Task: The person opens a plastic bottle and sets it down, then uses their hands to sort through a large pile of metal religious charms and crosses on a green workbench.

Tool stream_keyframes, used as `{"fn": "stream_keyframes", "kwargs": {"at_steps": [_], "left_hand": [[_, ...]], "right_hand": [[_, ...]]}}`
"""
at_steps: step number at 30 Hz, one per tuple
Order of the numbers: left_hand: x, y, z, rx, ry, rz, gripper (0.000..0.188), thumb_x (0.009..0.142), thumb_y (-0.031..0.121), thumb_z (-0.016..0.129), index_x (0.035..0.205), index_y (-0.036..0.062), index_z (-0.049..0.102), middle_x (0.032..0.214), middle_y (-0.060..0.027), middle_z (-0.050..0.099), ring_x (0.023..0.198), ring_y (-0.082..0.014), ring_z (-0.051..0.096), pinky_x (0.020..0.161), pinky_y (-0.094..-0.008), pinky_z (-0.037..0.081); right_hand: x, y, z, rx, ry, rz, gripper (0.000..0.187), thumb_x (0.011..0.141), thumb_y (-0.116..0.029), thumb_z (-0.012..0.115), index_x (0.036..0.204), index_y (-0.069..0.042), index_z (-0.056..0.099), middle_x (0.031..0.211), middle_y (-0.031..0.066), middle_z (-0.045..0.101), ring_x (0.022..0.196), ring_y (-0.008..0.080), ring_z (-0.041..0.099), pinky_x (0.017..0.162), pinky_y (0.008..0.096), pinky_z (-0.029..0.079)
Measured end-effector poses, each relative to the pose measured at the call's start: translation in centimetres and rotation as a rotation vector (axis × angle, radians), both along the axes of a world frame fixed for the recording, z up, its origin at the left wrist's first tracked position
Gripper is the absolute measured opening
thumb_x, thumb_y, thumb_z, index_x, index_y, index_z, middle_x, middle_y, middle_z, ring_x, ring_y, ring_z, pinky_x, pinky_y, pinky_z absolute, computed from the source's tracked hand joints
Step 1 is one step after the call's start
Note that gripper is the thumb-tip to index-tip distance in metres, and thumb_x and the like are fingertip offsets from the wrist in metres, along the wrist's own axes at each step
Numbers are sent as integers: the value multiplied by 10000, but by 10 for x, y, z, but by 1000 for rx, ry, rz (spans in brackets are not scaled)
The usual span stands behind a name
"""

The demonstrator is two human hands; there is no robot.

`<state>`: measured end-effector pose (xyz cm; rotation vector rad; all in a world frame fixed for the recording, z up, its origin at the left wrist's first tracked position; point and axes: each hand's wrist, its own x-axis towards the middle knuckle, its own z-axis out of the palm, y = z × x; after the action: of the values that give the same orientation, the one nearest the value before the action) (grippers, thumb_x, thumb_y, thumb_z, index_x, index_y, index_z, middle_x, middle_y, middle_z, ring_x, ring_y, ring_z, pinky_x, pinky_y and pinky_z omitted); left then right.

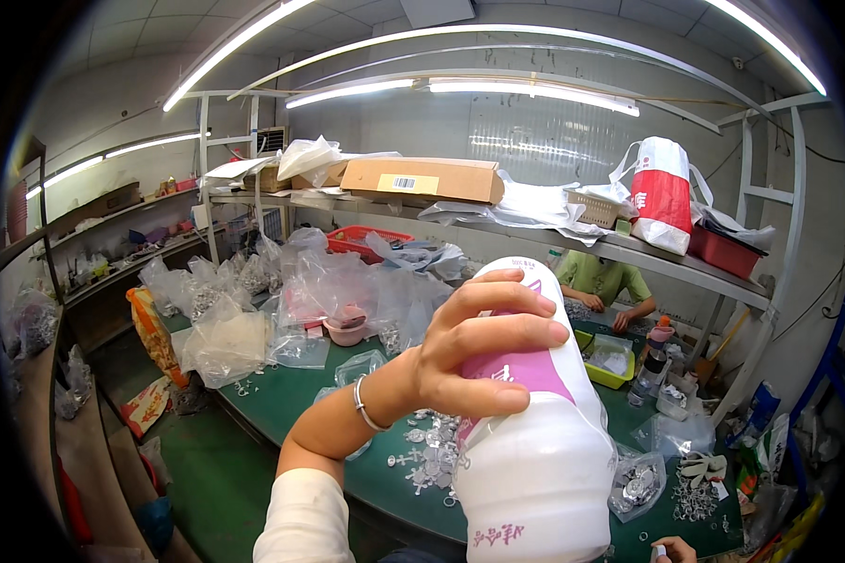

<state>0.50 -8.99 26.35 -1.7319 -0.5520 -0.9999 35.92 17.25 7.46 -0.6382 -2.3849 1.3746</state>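
Note:
A large white plastic bottle (pixel 540 469) with a pink label is raised close in front of me and hides part of the table. My left hand (pixel 483 352), with a silver bracelet at its wrist, is wrapped round the bottle's upper part as seen here. At the lower edge only the fingertips of my right hand (pixel 674 551) show, curled by a small pale thing that I cannot make out. On the green table (pixel 385 502), behind the bottle, lies a pile of small silver metal pieces (pixel 432 450), some of them cross-shaped.
Clear bags (pixel 333 281) crowd the table's left side. A bag of metal parts (pixel 637 483) and loose rings (pixel 695 497) lie right. Opposite, a person in green (pixel 599 280) sits behind a yellow-green tray (pixel 606 375). An overhead shelf (pixel 704 272) carries a cardboard box (pixel 422 178).

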Motion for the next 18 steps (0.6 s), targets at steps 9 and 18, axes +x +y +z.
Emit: {"fn": "stream_keyframes", "kwargs": {"at_steps": [9, 18], "left_hand": [[4, 1, -9, -108, -70, -17, 508, 638, 196, 735, 1078, 218, 482, 1110, -146, 551, 995, -323, 530, 892, -445, 419], [0, 13, -34, -264, -131, -80, 509, 656, 149, 729, 1086, 73, 467, 1095, -158, 532, 965, -321, 522, 825, -414, 443]], "right_hand": [[0, 1, -8, -46, 2, -10, 181, 880, -101, 514, 1030, -7, 547, 796, 9, 500, 719, 100, 447, 648, 238, 396], [-4, 6, -15, -34, 0, -2, 193, 871, -104, 518, 1032, -1, 545, 807, 15, 507, 722, 103, 453, 650, 240, 399]]}}
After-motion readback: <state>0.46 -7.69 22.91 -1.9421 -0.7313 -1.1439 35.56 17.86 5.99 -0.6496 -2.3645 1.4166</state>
